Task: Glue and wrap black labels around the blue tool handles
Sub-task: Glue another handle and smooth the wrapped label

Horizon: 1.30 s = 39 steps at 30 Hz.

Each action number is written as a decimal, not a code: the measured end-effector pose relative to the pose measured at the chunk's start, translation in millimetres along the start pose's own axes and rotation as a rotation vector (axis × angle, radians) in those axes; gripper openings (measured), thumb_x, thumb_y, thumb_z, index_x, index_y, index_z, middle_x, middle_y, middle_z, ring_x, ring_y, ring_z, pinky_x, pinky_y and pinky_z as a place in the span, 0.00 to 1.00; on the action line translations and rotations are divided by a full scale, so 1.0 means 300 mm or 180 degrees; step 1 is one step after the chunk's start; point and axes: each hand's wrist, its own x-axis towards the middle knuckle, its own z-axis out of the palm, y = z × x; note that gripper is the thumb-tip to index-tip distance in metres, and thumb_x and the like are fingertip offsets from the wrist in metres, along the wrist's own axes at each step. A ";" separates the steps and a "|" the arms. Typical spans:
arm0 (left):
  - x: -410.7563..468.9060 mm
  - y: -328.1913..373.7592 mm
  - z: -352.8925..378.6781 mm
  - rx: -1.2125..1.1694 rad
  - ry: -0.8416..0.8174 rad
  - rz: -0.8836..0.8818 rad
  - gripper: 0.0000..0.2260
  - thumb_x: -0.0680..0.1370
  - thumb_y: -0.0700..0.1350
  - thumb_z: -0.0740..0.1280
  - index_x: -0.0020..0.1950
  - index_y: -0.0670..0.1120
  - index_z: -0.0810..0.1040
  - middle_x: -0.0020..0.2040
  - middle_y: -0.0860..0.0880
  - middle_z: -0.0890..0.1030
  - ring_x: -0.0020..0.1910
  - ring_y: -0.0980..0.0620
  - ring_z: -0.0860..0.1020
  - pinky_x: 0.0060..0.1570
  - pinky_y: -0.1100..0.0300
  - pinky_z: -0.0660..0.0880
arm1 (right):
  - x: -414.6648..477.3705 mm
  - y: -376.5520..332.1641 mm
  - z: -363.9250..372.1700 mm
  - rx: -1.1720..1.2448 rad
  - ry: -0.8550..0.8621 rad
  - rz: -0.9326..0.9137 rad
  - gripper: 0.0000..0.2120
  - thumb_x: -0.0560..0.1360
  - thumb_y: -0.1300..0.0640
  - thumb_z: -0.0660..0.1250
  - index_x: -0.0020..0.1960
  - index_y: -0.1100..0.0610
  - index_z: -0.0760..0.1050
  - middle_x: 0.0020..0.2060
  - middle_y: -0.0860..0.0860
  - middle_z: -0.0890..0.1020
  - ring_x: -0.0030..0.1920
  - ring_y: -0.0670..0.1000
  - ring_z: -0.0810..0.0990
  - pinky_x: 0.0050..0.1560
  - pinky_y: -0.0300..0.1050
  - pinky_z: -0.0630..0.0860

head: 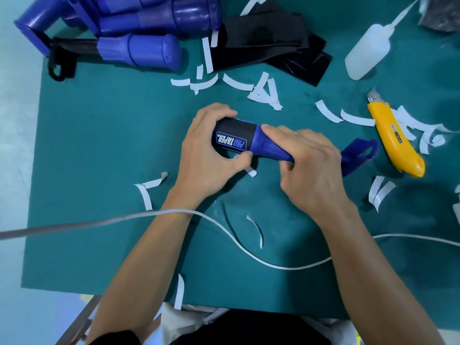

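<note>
**Item:** blue moulded plastic tool handle (268, 145), lying crosswise at mid-mat between both hands.
**Fitted:** black printed label (234, 136), wrapped round the thick butt end.
**Hands:** left hand (206, 160) curled round the labelled end, thumb at the label's lower edge. Right hand (311, 165) clasps the narrower neck.
**Handling (judged):** light, rigid, smooth. The label is thin and pliable, so hold the bare plastic and press the seam.
**Surface:** teal cutting mat (112, 145), strewn with white backing strips (263, 92).
**Nearby:** yellow utility knife (393, 140), translucent squeeze bottle (368, 51), stack of black labels (268, 46), pile of blue handles (149, 28).

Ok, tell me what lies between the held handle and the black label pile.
White paper strips lie between handle and label pile, on the green mat; head view.
</note>
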 end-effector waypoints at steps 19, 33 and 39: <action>0.004 0.034 -0.002 -0.0018 0.0002 -0.0115 0.31 0.65 0.49 0.72 0.69 0.57 0.81 0.55 0.61 0.76 0.58 0.54 0.76 0.63 0.58 0.74 | -0.010 -0.002 0.013 -0.0078 0.0111 -0.0205 0.31 0.68 0.76 0.64 0.68 0.59 0.81 0.54 0.52 0.85 0.45 0.61 0.79 0.48 0.56 0.74; 0.011 0.035 -0.006 -0.0528 0.0223 -0.0698 0.27 0.64 0.50 0.70 0.62 0.68 0.81 0.53 0.58 0.79 0.54 0.56 0.81 0.57 0.61 0.78 | -0.007 -0.014 0.041 -0.0312 0.0330 -0.0398 0.29 0.70 0.77 0.61 0.66 0.58 0.82 0.54 0.51 0.85 0.43 0.59 0.78 0.47 0.52 0.72; -0.014 0.064 0.041 -0.0059 0.0569 -0.0597 0.22 0.74 0.52 0.70 0.68 0.51 0.83 0.52 0.58 0.78 0.56 0.56 0.76 0.62 0.64 0.72 | 0.000 -0.017 0.036 -0.0183 0.0257 -0.0319 0.29 0.71 0.76 0.62 0.67 0.57 0.81 0.55 0.50 0.85 0.46 0.59 0.79 0.50 0.53 0.73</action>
